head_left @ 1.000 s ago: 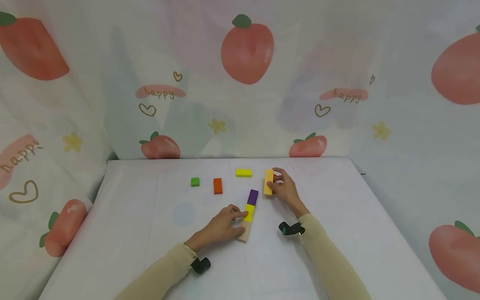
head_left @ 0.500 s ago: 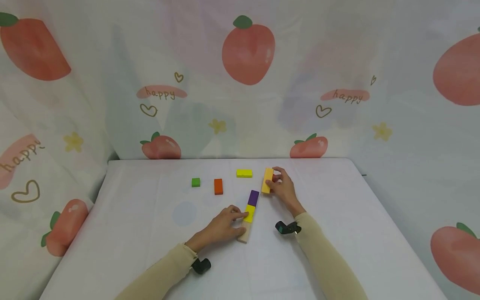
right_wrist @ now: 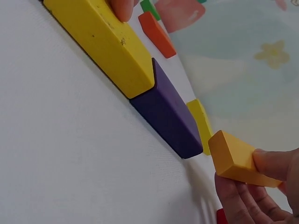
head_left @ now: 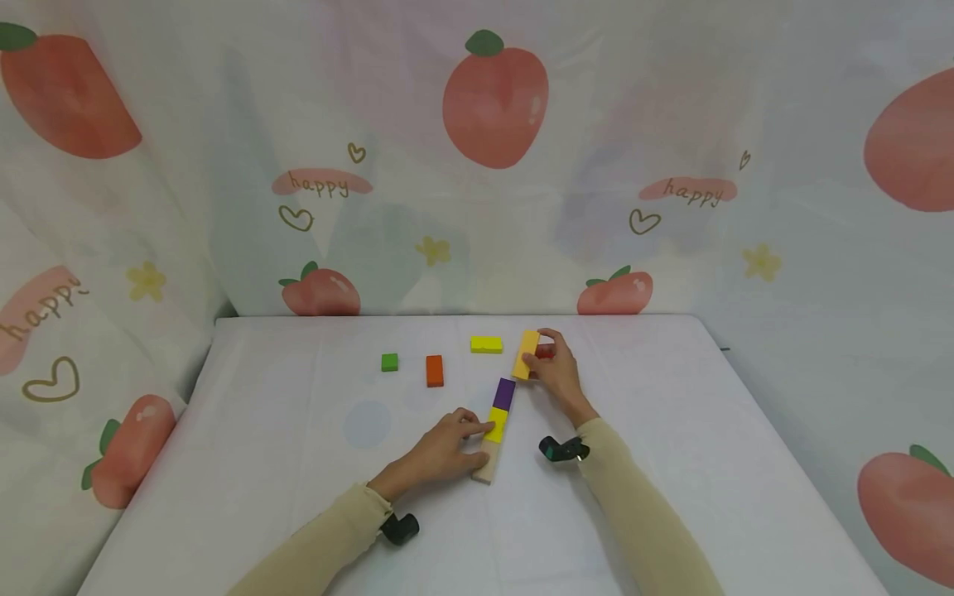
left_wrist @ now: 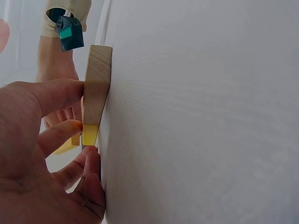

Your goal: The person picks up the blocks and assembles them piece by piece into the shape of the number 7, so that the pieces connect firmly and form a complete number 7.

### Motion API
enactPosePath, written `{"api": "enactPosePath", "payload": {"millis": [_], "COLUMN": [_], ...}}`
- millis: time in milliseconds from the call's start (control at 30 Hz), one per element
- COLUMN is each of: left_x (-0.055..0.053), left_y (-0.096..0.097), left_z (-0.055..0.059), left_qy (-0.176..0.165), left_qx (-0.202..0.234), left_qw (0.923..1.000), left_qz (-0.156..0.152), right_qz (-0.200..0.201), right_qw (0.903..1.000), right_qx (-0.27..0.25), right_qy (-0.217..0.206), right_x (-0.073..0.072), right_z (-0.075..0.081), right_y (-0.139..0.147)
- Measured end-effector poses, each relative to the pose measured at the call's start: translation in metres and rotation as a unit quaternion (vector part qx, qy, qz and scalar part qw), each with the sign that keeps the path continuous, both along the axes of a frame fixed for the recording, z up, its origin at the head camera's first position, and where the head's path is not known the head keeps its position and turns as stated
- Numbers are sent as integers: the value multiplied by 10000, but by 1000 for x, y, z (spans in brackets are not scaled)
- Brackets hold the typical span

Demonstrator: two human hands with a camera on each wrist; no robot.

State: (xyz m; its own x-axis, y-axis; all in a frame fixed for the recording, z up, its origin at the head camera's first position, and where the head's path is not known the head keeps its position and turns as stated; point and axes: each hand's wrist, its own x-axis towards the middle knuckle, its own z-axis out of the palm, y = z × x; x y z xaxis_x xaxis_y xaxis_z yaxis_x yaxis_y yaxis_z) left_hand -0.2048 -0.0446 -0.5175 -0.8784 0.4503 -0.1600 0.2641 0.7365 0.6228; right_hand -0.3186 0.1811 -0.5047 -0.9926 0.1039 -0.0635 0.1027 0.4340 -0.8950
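A light orange block is pinched between the thumb and fingers of my right hand. In the right wrist view it is tilted and held apart from the far end of a row of blocks. That row runs from a plain wooden block through a yellow block to a purple block, end to end on the table. My left hand lies along the row's left side. Its extended index finger touches the yellow block and its thumb touches the wooden one.
A green block, an orange-red block and another yellow block lie farther back on the white table. A red block lies partly hidden behind my right hand. A patterned cloth wall stands behind.
My right hand has moved left with the light orange block, bringing it closer to the purple block's far end and tilting it more. The left hand stays in place on the row.
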Motion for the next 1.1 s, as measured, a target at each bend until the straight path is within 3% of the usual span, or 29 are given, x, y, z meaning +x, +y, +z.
{"api": "enactPosePath", "payload": {"millis": [400, 867, 1100], "left_x": [1, -1, -1], "left_y": [1, 0, 1], "left_z": [0, 1, -1], "left_qy": [18, 22, -2], "left_qx": [-18, -161, -111], "left_qw": [10000, 9999, 9999], "left_qz": [10, 49, 33], "right_qz": [-78, 150, 276], "right_qw": [9999, 9996, 9994], "right_qx": [-72, -259, 143], "right_qy": [-73, 2, 124], "right_x": [-4, -7, -7], "right_z": [-8, -14, -15], "right_y": [-10, -14, -11]}}
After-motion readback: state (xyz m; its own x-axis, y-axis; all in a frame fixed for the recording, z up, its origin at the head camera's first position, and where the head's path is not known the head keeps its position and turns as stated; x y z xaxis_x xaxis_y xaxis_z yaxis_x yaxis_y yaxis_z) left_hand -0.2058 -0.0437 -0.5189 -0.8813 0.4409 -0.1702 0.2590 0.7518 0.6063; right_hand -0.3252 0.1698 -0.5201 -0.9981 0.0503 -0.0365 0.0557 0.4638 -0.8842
